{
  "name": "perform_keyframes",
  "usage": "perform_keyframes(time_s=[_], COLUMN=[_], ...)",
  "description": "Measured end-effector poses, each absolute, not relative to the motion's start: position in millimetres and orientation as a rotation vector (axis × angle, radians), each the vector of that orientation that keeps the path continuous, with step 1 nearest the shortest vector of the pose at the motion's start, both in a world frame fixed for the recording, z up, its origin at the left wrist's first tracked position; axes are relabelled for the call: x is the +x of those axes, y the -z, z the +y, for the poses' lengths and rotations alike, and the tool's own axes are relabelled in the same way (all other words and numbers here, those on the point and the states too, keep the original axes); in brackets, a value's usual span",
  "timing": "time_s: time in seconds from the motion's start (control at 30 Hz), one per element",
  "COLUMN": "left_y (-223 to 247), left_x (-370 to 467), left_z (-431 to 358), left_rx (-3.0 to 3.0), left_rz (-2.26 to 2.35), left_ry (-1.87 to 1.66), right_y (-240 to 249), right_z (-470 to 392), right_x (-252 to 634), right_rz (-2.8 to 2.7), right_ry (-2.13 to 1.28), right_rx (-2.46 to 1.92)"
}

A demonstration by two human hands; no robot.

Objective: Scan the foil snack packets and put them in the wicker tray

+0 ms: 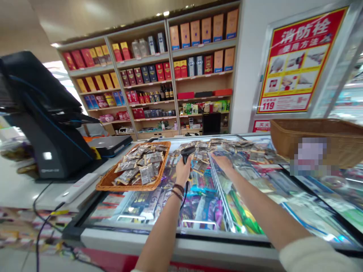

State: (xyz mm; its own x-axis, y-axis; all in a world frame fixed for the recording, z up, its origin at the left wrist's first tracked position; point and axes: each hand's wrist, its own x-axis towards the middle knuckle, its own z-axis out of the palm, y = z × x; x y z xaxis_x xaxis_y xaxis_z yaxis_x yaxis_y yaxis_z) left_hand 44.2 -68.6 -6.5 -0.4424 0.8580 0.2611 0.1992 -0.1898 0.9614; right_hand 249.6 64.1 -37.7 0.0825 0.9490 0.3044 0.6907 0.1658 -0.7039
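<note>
My left hand [183,169] is wrapped round the handle of a black barcode scanner [187,151], whose head faces away over the freezer top. A dark cord hangs down by the wrist, which wears beaded bracelets. My right hand [222,161] reaches forward to the small snack packets [202,155] strewn across the glass lid. Its fingertips are hard to make out, so whether they grip a packet does not show. Left of my hands, an orange wicker basket [159,184] holds many similar clear-and-brown packets [147,173].
Beneath the packets is a glass-topped freezer [181,243] with colourful ice-cream packs inside. A brown basket [340,139] stands on it at the right. At left are a black checkout terminal [56,124] and a flat scale [109,145]. Shelves of boxes [147,73] line the back wall.
</note>
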Motion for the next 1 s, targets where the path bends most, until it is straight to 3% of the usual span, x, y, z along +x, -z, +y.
perform_keyframes(time_s=[0.13,0.43,1.0], left_y=[21,29,26], left_x=[49,49,53], left_z=[-68,-68,-77], left_rx=[1.302,1.408,1.419], left_rz=[1.607,1.665,1.577], left_ry=[-1.591,-1.548,-1.608], right_y=[47,54,59], right_z=[52,50,42], right_x=[223,225,229], right_rz=[-1.651,-1.905,-1.554], right_ry=[-0.374,-0.273,-0.434], right_rx=[-1.757,-1.565,-1.368])
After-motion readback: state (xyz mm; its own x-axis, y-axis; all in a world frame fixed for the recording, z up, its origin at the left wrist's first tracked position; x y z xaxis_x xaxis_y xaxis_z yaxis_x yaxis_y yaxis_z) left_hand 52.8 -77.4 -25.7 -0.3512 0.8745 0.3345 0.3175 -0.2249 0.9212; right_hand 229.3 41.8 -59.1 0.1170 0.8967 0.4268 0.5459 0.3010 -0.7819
